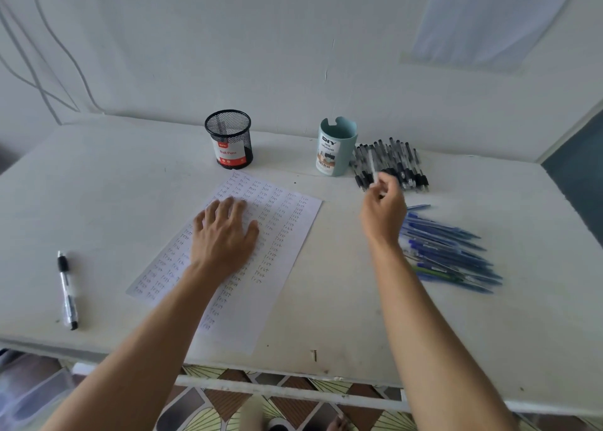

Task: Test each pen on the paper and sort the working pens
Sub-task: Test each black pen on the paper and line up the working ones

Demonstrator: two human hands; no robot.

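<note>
Containers: a black mesh cup [228, 138] labelled "Ball Pens" stands upright at the back of the table, left of centre. Its contents cannot be made out through the mesh. To its right, well apart, a teal desk organizer [336, 147] stands upright. Its interior is out of sight.

Other items: a single black-grip pen [67, 289] lies alone near the front left edge. The paper [287, 235] lies at an angle in the middle, covered with rows of the handwritten word "test". The left hand [225, 231] rests flat on it, fingers straight and spread, hiding part of the writing. The right hand [383, 212] is raised right of the paper and pinches a clear-barrelled pen [373, 166], which is blurred. It is held in front of a pile of black pens [401, 161] lying just beside the organizer. A pile of blue pens [450, 254] lies nearer the front, partly hidden by the right wrist.

Surface and room: a white table [114, 202] stands against a white wall with cables [49, 71] at left. Patterned floor tiles [228, 404] show below.
</note>
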